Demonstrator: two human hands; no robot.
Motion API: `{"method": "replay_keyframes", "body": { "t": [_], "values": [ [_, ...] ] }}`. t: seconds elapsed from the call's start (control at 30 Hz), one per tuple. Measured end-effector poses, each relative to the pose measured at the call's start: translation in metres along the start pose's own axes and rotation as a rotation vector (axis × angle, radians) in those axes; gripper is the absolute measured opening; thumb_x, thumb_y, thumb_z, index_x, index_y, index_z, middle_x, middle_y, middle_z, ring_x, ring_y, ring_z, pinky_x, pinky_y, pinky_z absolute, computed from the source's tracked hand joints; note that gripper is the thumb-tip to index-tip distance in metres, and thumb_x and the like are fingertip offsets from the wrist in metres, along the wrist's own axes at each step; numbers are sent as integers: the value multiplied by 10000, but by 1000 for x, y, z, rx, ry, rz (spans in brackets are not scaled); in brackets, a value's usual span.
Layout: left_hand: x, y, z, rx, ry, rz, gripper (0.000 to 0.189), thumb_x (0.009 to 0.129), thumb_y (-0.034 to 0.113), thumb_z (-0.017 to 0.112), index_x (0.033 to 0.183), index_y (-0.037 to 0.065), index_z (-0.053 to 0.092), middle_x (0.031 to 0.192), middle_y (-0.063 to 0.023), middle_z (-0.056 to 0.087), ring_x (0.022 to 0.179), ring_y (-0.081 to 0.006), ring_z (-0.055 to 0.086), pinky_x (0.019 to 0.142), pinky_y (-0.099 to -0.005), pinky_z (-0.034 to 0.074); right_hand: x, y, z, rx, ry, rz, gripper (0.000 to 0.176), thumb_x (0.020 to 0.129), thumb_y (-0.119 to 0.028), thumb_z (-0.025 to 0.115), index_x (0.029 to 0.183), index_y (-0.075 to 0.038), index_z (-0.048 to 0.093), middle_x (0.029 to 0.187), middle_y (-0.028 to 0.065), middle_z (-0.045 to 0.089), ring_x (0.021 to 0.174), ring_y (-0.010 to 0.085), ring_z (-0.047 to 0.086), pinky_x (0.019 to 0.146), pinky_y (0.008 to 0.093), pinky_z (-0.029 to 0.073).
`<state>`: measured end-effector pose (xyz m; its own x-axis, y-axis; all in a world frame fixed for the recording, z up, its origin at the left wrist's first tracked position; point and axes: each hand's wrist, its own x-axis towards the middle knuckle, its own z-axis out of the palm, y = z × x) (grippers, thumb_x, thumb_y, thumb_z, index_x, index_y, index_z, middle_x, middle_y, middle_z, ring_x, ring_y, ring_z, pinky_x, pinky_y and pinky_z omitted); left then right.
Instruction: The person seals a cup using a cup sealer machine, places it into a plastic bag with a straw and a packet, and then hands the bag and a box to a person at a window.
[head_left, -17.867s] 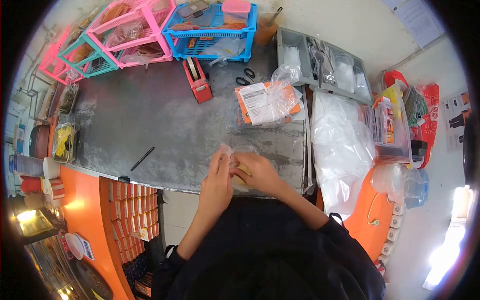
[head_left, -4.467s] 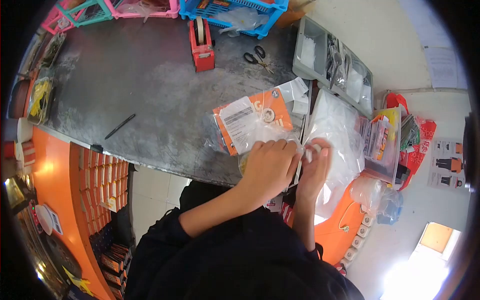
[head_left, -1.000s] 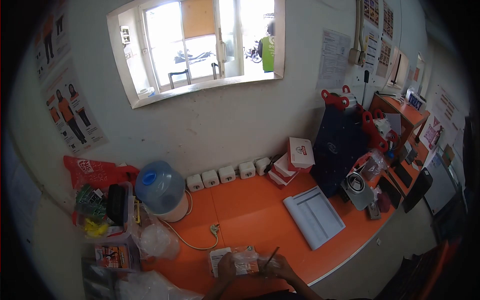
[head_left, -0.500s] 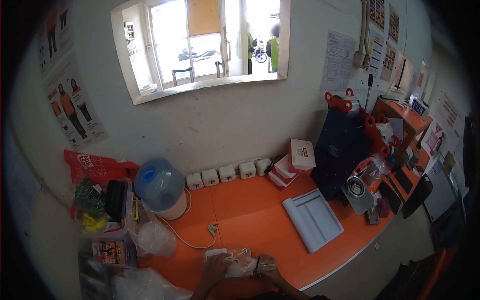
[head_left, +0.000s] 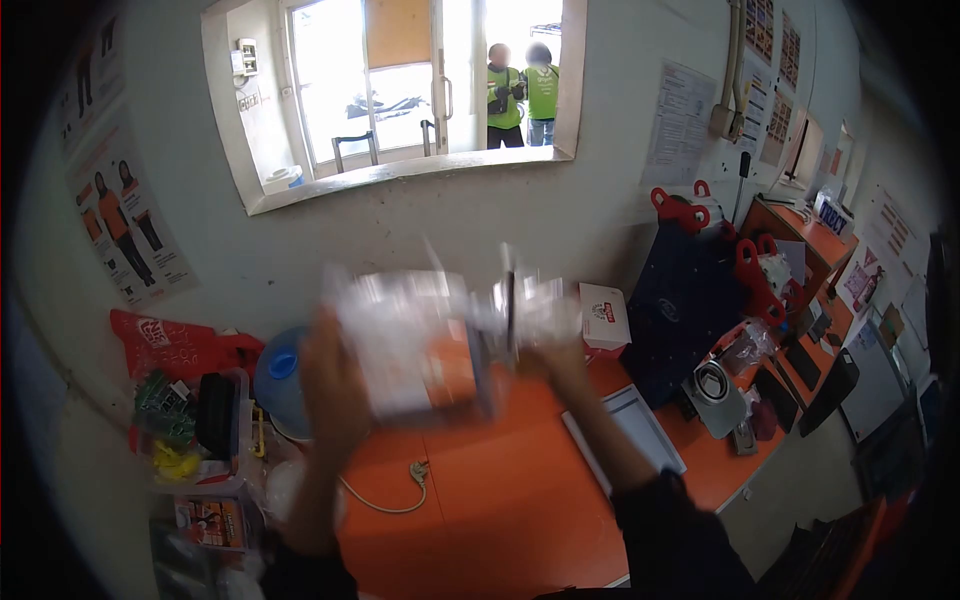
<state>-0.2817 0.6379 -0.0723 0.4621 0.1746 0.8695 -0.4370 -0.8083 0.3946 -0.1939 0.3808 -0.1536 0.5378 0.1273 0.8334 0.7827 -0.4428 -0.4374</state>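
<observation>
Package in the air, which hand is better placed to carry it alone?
Left, likely: the left hand backs the bulk of the package, while the right hand holds only its thin, blurred plastic end.

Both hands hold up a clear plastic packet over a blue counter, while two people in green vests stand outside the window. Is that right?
Not quite: the head view shows an orange counter, not blue. The left hand and right hand do hold up the clear plastic packet, and two people in green vests stand outside the window.

Bright window point(head_left: 400, 90) above orange counter point(head_left: 500, 490)
</observation>
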Motion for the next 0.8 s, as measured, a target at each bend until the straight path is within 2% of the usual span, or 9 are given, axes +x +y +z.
{"method": "replay_keyframes", "body": {
  "t": [0.03, 0.07, 0.13, 0.2, 0.3, 0.6, 0.63, 0.73, 0.8],
  "values": [
    [50, -5, 6, -56, 8, 46, 265, 843, 40, 452, 1083, -63, 494, 1021, -249, 537, 960, -358, 521, 842, -418, 384, 67, -44, -12, 362, 93, 603, 696, 596, -86, 763, 1163, -27, 365, 1105, 128, 493, 986, 200, 521, 814, 313, 470],
    [101, 11, 3, -219, -112, -71, 259, 858, 76, 454, 1093, -13, 515, 991, -224, 564, 925, -329, 545, 822, -389, 400, 110, -31, -8, 560, 148, 560, 708, 594, -98, 771, 1167, -13, 366, 1082, 127, 502, 980, 201, 524, 808, 304, 471],
    [179, 6, 28, -215, 33, 52, 247, 882, 177, 418, 994, -2, 546, 911, -182, 583, 859, -312, 557, 763, -378, 415, 193, -15, -3, 539, 202, 276, 727, 594, -154, 787, 1159, 8, 360, 1064, 135, 507, 957, 204, 532, 794, 301, 475],
    [244, -4, 53, -94, 57, 152, 213, 870, 195, 404, 943, 47, 539, 934, -147, 584, 880, -326, 549, 770, -376, 420, 257, 7, 11, 586, 273, 184, 888, 563, -259, 810, 1203, 24, 263, 1061, 146, 484, 950, 209, 519, 771, 321, 485],
    [298, -29, 96, 98, 117, 296, 191, 863, 196, 393, 935, 87, 533, 962, -122, 581, 901, -328, 541, 780, -381, 420, 296, 16, 27, 568, 351, 323, 877, 532, -331, 819, 1117, 16, 264, 1046, 165, 461, 936, 230, 510, 767, 319, 487],
    [326, -108, 179, 153, -125, 275, 281, 853, 269, 395, 952, 100, 597, 925, -78, 626, 881, -269, 576, 785, -363, 426, 293, 99, 71, 208, 200, 394, 939, 571, -428, 783, 1158, 56, 232, 1093, 221, 463, 1010, 274, 508, 801, 325, 475],
    [329, -103, 173, 284, -305, 258, 365, 880, 321, 403, 1118, 79, 537, 1062, -101, 602, 1001, -260, 554, 860, -344, 406, 290, 96, 67, 201, 161, 380, 973, 581, -426, 783, 1183, 90, 219, 1091, 210, 465, 1009, 245, 514, 793, 305, 477],
    [339, -122, 183, 417, -323, 276, 372, 872, 334, 405, 1097, 77, 550, 1063, -118, 597, 1011, -273, 548, 865, -354, 406, 285, 109, 71, 192, 105, 412, 973, 591, -470, 760, 1184, 88, 227, 1088, 205, 472, 1000, 235, 522, 798, 303, 476],
    [338, -111, 184, 544, -346, 154, 393, 853, 326, 430, 1158, 89, 505, 1155, -124, 544, 1018, -299, 540, 888, -368, 396, 286, 103, 68, 203, 60, 422, 1048, 585, -504, 747, 1229, 93, 176, 1130, 218, 443, 1035, 257, 502, 831, 312, 458]
  ]
}}
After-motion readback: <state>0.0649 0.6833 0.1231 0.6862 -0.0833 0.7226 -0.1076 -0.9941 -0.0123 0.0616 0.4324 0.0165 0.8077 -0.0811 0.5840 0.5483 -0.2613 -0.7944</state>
